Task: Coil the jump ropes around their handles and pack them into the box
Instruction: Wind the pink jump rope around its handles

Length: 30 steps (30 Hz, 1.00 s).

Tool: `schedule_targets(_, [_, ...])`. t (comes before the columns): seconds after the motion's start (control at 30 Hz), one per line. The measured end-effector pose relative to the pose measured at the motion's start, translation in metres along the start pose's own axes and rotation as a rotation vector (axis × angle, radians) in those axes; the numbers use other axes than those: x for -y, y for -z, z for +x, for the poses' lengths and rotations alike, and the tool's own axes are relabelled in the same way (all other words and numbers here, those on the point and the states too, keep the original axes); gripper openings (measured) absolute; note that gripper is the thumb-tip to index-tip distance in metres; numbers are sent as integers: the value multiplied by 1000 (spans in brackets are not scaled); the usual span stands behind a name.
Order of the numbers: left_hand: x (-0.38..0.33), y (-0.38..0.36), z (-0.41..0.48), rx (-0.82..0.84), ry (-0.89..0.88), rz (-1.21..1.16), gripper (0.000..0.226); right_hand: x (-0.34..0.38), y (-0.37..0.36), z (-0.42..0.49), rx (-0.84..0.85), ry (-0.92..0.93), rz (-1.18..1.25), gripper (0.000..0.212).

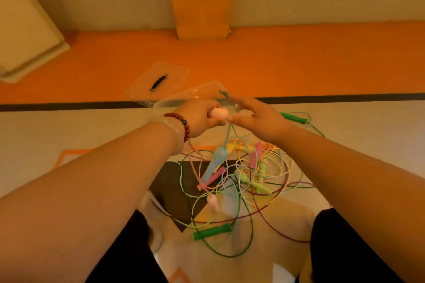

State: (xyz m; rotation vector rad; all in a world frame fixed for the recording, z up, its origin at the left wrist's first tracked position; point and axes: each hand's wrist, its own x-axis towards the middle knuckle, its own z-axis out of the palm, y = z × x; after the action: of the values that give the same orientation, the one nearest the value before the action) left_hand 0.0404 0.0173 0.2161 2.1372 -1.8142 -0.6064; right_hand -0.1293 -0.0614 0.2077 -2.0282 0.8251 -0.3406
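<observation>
Left hand (200, 117): was curled round pink handle (219, 114), long axis pointing right.
Right hand (255, 115): fingers were spread, nothing held; thumb just right of handle's free end.
Box (207, 92): was seen just beyond both hands.
Ropes (248, 179): were tangled on floor, nearer.

No text, numbers, brands or signs can be read anywhere in view. Clear box (205, 91), lid (175, 71), pink handle (219, 114) and green handle (211, 232) carry no legible print. The whole view is soft and blurred, so any fine marks can't be made out.
</observation>
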Motion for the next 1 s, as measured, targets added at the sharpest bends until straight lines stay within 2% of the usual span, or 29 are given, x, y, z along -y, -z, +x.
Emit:
schedule_targets(0.07, [-3,13,-4,4,-10,28,26,3,-5,1,2,55,-43,24])
schedule_targets(0.13, [-1,16,-11,-26,-5,33,25,1,-3,3,-87,35,-116,10])
schedule_targets(0.23, [7,9,-18,-84,62,28,29,-13,2,4,-172,-32,-175,17])
schedule_targets(0.33, [19,7,-18,-117,255,51,32,-29,9,2,-341,-181,-247,16])
schedule_targets(0.37, [23,8,-18,-140,316,48,33,-34,12,2,-342,-267,-303,15])
schedule_targets(0.4, [27,8,-17,-161,351,25,33,-38,12,1,-271,-360,-390,16])
schedule_targets(0.47, [30,7,-16,-147,336,-63,33,-42,8,3,-92,-434,-540,33])
schedule_targets(0.5, [29,6,-16,-103,301,-103,33,-42,4,5,-80,-386,-545,45])
schedule_targets(0.57, [24,3,-14,-17,224,-145,34,-30,-2,7,-162,-165,-449,65])
schedule_targets(0.6, [21,2,-12,4,191,-152,34,-23,-4,8,-171,-29,-429,71])
schedule_targets(0.67, [15,2,-7,-6,130,-169,30,-13,-8,13,-82,157,-565,74])
schedule_targets(0.73, [12,6,-5,-30,94,-224,26,-12,-9,17,-46,175,-652,58])
schedule_targets(0.8, [13,11,-5,-37,96,-304,19,-15,-4,18,-170,174,-618,36])
schedule_targets(0.9, [24,16,-6,-55,158,-388,8,-19,10,17,-367,97,-426,27])
schedule_targets(1.0, [33,15,-9,49,217,-285,19,-17,23,14,-509,-13,-209,21])
